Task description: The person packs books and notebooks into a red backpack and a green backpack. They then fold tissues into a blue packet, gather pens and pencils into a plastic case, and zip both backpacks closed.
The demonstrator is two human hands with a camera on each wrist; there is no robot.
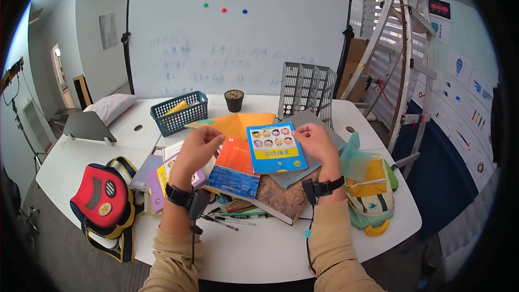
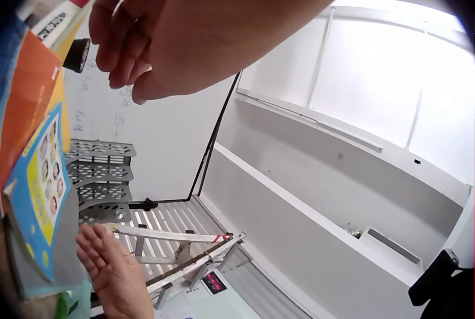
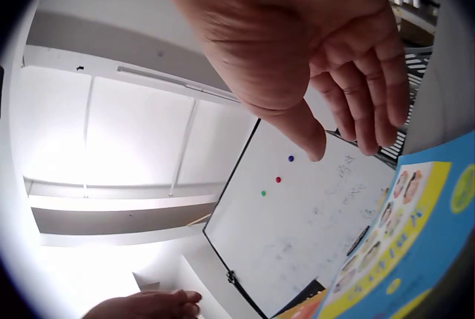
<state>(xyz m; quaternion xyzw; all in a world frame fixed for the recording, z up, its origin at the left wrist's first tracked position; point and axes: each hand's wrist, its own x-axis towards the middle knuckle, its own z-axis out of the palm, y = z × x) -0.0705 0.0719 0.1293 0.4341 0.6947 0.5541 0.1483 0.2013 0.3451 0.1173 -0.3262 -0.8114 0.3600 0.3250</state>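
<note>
Both empty, your left hand (image 1: 197, 154) and right hand (image 1: 319, 143) hang loose-fingered; one knuckle bump could slide the blue book (image 1: 277, 154).

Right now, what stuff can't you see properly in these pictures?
Whiteboard writing: head view, too faint to read.
Brown book: head view, partly hidden under other books.
Yellow thing in the basket: head view, too small to identify.
Blue book: right wrist view, cut off by the right edge.
Left hand: right wrist view, cut off by the bottom edge.
</note>
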